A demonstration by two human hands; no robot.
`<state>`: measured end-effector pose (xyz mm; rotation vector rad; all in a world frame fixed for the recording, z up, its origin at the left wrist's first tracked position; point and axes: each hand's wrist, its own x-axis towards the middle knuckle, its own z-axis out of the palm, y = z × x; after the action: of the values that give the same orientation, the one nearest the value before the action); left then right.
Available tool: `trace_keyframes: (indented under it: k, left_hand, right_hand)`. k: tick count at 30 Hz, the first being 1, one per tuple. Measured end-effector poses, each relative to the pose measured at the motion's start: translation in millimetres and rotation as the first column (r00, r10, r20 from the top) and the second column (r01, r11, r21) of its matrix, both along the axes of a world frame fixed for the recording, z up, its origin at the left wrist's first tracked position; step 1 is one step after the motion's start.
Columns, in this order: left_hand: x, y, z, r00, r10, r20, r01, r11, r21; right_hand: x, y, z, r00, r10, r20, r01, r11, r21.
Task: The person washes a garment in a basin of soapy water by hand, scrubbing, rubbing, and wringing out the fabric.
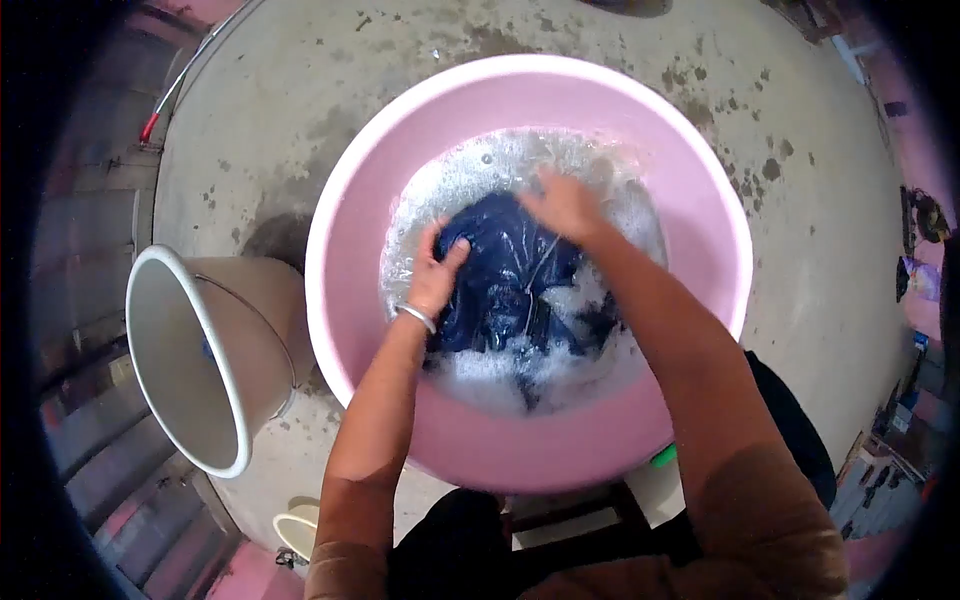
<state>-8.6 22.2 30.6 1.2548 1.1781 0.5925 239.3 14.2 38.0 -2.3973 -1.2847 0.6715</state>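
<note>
A large pink basin holds foamy water with a soaked dark blue cloth in it. My left hand, with a pale bangle on the wrist, grips the left edge of the cloth between thumb and fingers. Over the cloth's upper right edge is my right hand, its fingers apart and somewhat blurred, with nothing visible in them. White suds lie around the cloth, and its lower part is partly under the foam.
A pale bucket with a wire handle stands left of the basin on the wet-spotted concrete floor. A small cream container is at the lower left. A red-tipped stick lies at the upper left.
</note>
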Motion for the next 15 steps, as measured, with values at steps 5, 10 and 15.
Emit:
trace_keyframes:
  k: [5, 10, 15]
  left_hand:
    - [-13, -6, -27, 0.927, 0.313, 0.207, -0.115, 0.762, -0.637]
    - [9, -5, 28, 0.766, 0.479, 0.428, 0.062, 0.608, -0.791]
    - [-1, -24, -21, 0.697, 0.507, 0.507, -0.015, 0.717, -0.697]
  right_hand:
    - [22, -7, 12, 0.934, 0.249, -0.255, -0.251, 0.968, 0.026]
    - [-56, -9, 12, 0.895, 0.258, -0.363, -0.269, 0.963, 0.023]
    - [-148, -56, 66, 0.862, 0.490, -0.130, -0.379, 0.794, 0.476]
